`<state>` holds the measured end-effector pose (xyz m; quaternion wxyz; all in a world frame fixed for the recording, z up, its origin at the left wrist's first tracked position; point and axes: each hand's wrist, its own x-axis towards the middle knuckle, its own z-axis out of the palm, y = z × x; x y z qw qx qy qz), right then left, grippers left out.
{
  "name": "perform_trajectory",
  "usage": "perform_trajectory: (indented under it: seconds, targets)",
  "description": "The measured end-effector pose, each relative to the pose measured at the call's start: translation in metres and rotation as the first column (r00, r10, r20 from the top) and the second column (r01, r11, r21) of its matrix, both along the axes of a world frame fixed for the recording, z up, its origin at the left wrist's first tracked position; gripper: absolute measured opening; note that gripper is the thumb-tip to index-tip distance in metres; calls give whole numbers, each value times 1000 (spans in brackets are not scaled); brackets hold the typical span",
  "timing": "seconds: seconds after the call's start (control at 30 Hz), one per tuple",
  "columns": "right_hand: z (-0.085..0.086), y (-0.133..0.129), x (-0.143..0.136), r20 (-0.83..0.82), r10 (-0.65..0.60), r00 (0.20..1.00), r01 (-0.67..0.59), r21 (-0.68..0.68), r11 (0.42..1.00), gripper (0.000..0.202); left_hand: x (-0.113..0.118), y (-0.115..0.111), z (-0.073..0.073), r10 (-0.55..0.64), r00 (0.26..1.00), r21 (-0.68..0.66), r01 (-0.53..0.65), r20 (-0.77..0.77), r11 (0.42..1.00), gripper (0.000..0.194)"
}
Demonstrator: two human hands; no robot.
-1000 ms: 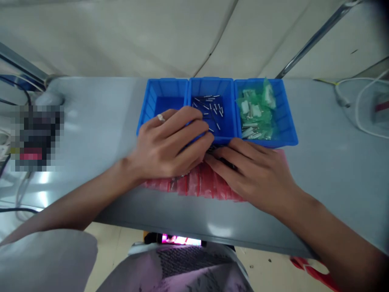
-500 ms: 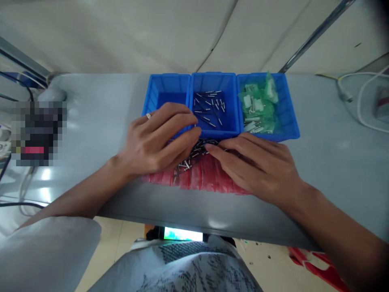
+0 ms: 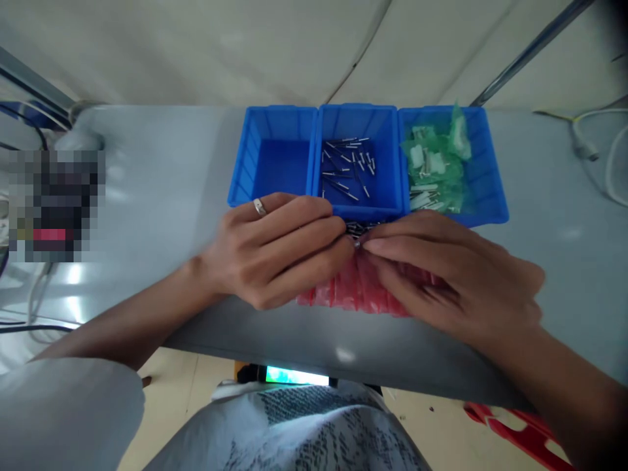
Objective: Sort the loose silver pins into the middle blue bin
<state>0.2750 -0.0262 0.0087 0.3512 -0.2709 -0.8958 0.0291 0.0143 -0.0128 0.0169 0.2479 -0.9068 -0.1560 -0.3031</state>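
Observation:
My left hand (image 3: 289, 252), with a ring on one finger, is closed, its fingertips at a small metal piece (image 3: 358, 244). The fingertips of my right hand (image 3: 451, 271) pinch toward that same piece from the other side. Beneath both hands lie red plastic bags (image 3: 350, 288), partly covered by them. A pile of metal pins (image 3: 360, 227) shows between the hands, just in front of the middle blue bin (image 3: 360, 212). Several similar pins (image 3: 346, 173) lie scattered inside that bin.
The left blue bin (image 3: 282, 163) stands beside the middle one. Green bags with white parts (image 3: 436, 167) fill part of the right bin (image 3: 490, 176). A white cable (image 3: 583, 147) lies at the right; a blurred dark object (image 3: 63, 203) stands left.
Both hands have come together at the small metal piece, covering more of the pin pile. My left hand has moved right and its fingers have closed. The bins appear slightly shifted right in view.

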Motion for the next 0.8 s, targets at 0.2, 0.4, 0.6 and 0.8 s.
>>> perform_trajectory:
  seconds: [0.2, 0.4, 0.6, 0.8]
  targets:
    - [-2, -3, -7, -156, 11, 988, -28, -107, 994, 31, -4, 2, -1, 10, 1000, -6, -10, -18, 1000, 10]
    - [0, -4, -6, -294, -157, 943, 81, -255, 963, 27, -5, 13, -5, 50, 998, -19, -49, 47, 999, 14]
    - [0, -5, -7, -279, -222, 934, 104, -383, 918, 27, -6, 13, -2, 81, 994, -55, -77, 72, 995, 13]
    - [0, -2, -7, -326, -190, 926, 62, -366, 929, 37, -9, 6, 4, 57, 998, 2, -57, 23, 998, 10]
